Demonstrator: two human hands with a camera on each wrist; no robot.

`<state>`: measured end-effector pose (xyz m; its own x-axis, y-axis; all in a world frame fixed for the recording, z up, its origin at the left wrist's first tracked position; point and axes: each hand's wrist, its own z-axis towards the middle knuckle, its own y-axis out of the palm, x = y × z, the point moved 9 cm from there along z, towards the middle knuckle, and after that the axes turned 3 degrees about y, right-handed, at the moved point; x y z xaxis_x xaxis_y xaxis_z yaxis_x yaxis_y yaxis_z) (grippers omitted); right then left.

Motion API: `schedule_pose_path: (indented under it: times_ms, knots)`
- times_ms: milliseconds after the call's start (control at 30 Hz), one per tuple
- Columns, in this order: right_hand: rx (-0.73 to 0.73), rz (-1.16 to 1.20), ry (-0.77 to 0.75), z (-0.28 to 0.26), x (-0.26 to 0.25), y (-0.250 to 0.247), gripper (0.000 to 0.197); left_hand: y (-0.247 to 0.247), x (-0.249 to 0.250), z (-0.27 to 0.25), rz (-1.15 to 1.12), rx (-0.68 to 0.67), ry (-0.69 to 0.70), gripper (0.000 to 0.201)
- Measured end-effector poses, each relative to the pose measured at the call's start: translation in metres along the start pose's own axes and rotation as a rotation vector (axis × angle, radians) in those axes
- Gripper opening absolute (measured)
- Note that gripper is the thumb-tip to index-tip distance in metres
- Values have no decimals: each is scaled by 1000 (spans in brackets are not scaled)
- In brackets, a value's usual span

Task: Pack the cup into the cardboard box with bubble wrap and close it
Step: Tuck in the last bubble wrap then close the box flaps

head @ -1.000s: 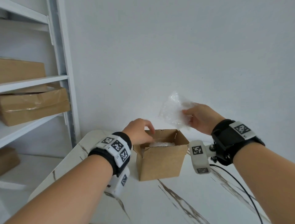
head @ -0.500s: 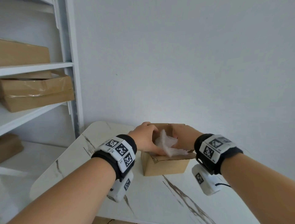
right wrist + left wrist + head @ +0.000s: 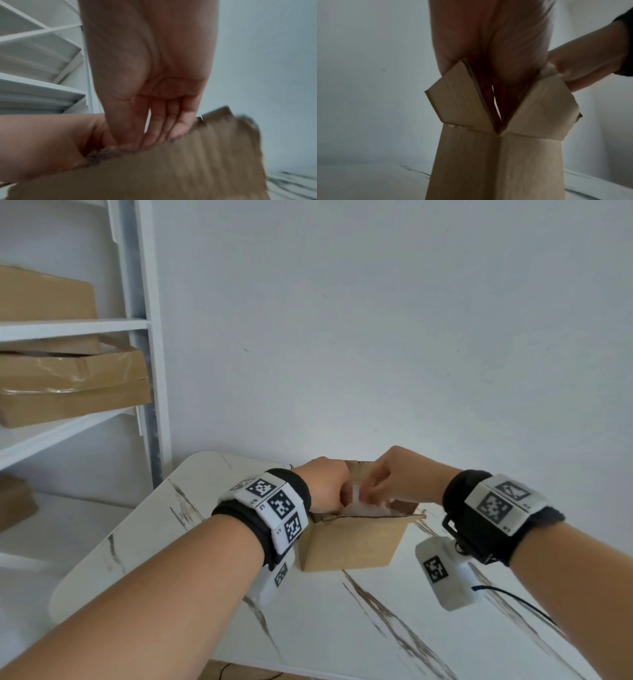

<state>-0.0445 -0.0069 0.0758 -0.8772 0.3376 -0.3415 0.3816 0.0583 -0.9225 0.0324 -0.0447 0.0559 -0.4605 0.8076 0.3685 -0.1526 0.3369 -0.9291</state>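
A small open cardboard box [image 3: 356,542] stands on the white marble table [image 3: 325,631], its flaps up [image 3: 458,102]. White bubble wrap [image 3: 359,508] sticks out of its top. My left hand [image 3: 325,487] reaches into the box from the left, fingers curled down at the wrap; the flaps hide its fingertips in the left wrist view [image 3: 496,60]. My right hand [image 3: 394,477] comes in from the right and pinches the wrap [image 3: 550,69] at the box rim [image 3: 154,129]. The cup is hidden.
A white shelf unit [image 3: 147,371] stands at the left with brown cartons [image 3: 72,388] on its boards. A plain wall is right behind the table. A black cable [image 3: 513,601] trails off my right wrist over the table's right side.
My right hand brought the bubble wrap down from above the box into its top, and both hands have closed in on the wrap inside the opening.
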Motion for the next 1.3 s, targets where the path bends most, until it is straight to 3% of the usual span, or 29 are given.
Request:
schedule_pose_path:
  times_ms: [67, 200, 267, 400, 467, 600, 800, 933, 1000, 1300]
  knots:
    - [-95, -62, -32, -6, -10, 8, 18, 2, -2, 1, -32, -23, -22, 20]
    - [-229, -272, 65, -13, -5, 23, 27, 10, -9, 6, -29, 5, -41, 31]
    - [-238, -248, 127, -11, 2, 22, 31, 10, -10, 5, -20, 10, -32, 33]
    - [-254, -160, 223, -16, 1, 23, 22, 11, -14, 5, -19, -50, -24, 40]
    - [-294, -204, 256, -20, 2, 28, 28, 12, -14, 5, 28, -51, -13, 44]
    - [-298, -266, 140, -18, -7, 38, 33, 12, -8, 5, 323, 71, 48, 52]
    - [-294, -369, 29, -35, -12, 48, 27, -2, -8, -8, 266, 369, 105, 40]
    - [-306, -337, 22, -49, -11, 54, 32, -6, -16, -5, 33, 246, 48, 49]
    - [-304, -307, 15, -49, -9, 55, 34, -3, -15, -3, 34, 203, 33, 55]
    - [-336, -379, 11, -45, -3, 69, 31, -3, -5, -10, 45, 315, 109, 47]
